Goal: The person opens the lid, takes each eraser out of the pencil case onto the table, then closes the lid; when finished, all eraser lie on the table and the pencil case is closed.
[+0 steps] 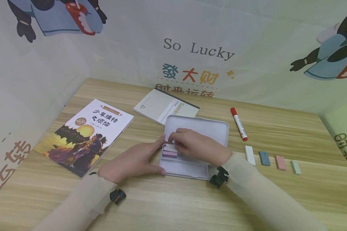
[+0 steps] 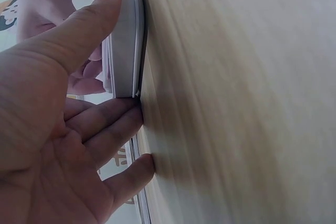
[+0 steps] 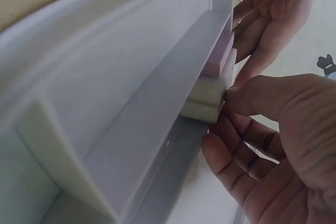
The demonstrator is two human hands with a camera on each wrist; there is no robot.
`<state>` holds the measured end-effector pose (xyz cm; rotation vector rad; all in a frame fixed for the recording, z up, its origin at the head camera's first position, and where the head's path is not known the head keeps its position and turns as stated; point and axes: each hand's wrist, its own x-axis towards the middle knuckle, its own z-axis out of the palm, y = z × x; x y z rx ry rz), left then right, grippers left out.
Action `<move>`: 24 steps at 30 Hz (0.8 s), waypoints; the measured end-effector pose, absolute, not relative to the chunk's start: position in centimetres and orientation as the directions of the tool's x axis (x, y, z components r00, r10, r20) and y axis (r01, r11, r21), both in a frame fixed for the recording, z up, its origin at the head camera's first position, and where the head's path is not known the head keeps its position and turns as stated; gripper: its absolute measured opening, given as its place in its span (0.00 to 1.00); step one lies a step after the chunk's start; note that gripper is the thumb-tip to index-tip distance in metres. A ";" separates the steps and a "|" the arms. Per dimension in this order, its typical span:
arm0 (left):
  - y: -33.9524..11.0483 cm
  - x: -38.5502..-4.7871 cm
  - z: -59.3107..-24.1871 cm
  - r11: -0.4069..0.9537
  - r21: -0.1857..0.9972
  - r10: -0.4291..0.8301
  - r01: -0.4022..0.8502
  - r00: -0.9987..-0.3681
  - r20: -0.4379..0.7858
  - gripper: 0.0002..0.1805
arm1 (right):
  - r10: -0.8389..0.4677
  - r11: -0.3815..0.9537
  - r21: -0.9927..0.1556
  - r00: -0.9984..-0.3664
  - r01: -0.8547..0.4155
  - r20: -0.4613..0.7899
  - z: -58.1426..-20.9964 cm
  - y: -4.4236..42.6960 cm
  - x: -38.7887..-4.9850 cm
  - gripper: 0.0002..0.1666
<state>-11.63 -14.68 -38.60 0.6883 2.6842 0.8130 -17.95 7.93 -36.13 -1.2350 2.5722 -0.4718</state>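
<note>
A pale hinged box [image 1: 188, 169] lies with its lid raised at the back. Inside, at its left end, are a purple block [image 1: 169, 154] and pale blocks. My right hand [image 1: 198, 146] reaches over the box; in the right wrist view its thumb and fingers [image 3: 283, 145] pinch the end of a pale block [image 3: 202, 98] beside the purple one [image 3: 218, 59]. Stretched along the box's left side, my left hand [image 1: 133, 160] touches it with thumb and fingertips; the left wrist view shows the thumb against the box wall [image 2: 124, 51] and fingers [image 2: 113, 124] at its corner.
To the left lies an illustrated book [image 1: 86, 138]. A notebook [image 1: 162, 106] is behind the box, partly covered by it. On the right are a red-capped marker [image 1: 239, 124] and a row of white [image 1: 249, 155], blue [image 1: 264, 158], pink [image 1: 280, 162] and pale green [image 1: 296, 167] blocks.
</note>
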 end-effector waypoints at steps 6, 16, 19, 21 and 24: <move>-14.7 -11.6 -38.6 0.735 0.574 0.503 0.360 -0.857 -0.107 0.63 | -0.798 0.586 -0.348 -0.597 -0.732 -0.087 -36.2 7.9 -17.9 0.17; -14.7 -11.6 -38.7 0.737 0.568 0.507 0.368 -0.856 -0.104 0.62 | -0.803 0.584 -0.349 -0.585 -0.733 -0.114 -36.1 8.0 -17.9 0.18; -14.8 -11.6 -38.6 0.733 0.572 0.508 0.368 -0.856 -0.101 0.62 | -0.806 0.581 -0.317 -0.585 -0.749 -0.094 -36.2 7.8 -17.8 0.17; -14.8 -11.6 -38.7 0.730 0.578 0.507 0.364 -0.856 -0.101 0.62 | -0.805 0.582 -0.300 -0.588 -0.756 -0.082 -36.2 7.7 -17.7 0.16; -14.8 -11.6 -38.7 0.727 0.581 0.509 0.366 -0.855 -0.098 0.62 | -0.805 0.581 -0.287 -0.589 -0.761 -0.069 -36.2 7.6 -17.6 0.15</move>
